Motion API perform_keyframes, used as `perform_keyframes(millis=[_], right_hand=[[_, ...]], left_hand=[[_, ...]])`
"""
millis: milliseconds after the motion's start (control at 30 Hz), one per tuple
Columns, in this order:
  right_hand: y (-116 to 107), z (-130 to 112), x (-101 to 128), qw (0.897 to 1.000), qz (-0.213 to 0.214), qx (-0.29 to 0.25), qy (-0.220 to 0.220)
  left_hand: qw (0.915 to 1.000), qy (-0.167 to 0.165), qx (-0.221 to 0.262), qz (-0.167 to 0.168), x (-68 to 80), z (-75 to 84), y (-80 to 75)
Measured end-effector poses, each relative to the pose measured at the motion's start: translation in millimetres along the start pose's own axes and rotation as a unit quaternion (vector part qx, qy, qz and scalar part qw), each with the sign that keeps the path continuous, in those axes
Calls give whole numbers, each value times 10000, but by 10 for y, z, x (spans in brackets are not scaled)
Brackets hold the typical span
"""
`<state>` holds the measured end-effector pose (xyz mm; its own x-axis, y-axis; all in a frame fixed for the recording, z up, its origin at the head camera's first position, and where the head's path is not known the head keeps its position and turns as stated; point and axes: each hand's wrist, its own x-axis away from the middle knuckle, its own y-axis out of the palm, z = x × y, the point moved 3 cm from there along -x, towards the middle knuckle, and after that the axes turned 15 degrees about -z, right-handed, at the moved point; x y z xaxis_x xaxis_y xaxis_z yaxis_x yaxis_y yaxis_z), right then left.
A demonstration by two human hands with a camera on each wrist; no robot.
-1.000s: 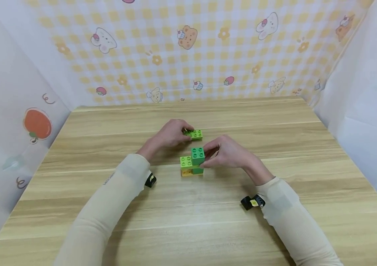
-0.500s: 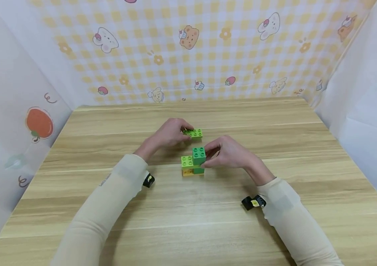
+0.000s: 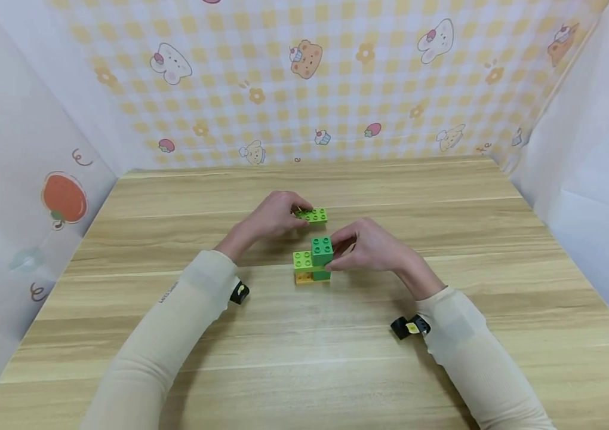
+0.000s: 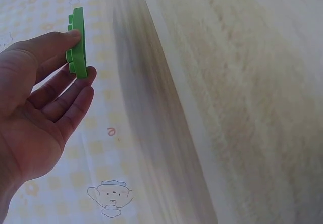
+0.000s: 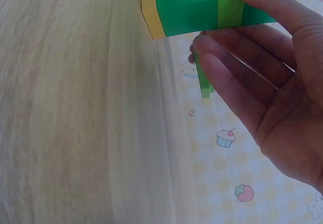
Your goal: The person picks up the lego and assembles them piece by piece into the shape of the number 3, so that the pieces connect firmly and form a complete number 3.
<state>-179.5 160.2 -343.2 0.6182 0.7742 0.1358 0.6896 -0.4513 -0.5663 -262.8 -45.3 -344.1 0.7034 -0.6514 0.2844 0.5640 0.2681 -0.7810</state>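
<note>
My left hand (image 3: 279, 215) pinches a flat lime-green building brick (image 3: 317, 215) by its left end, studs up; in the left wrist view this thin brick (image 4: 79, 45) appears lifted off the table. Nearer to me is a small stack of bricks: a yellow-orange plate (image 3: 303, 278) at the bottom, a green brick (image 3: 322, 275) on its right part, a lime plate (image 3: 302, 261) across that, and a green brick (image 3: 322, 252) on top at the right. My right hand (image 3: 371, 246) holds this stack from the right, the thumb near the lime layer (image 5: 229, 7).
Wood-grain table top (image 3: 304, 358) lies under both hands. A yellow checked cloth (image 3: 337, 89) with cartoon prints rises behind its far edge, with white sheets (image 3: 605, 149) at the sides. Black wrist devices (image 3: 240, 292) sit at both sleeves.
Hardly anything differs: the whole scene shifts slightly in the head view. Both hands keep their grasp on the same bricks.
</note>
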Motion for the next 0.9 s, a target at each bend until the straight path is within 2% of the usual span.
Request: perform_keyframes(millis=[500,900], right_hand=[[2,1,2,10000,-24,41,77],[7,9,-1,10000,-7,70,68]], left_hand=[[10000,49,-6,46,23,-9,14],[9995,7,275,125,105,-5,23]])
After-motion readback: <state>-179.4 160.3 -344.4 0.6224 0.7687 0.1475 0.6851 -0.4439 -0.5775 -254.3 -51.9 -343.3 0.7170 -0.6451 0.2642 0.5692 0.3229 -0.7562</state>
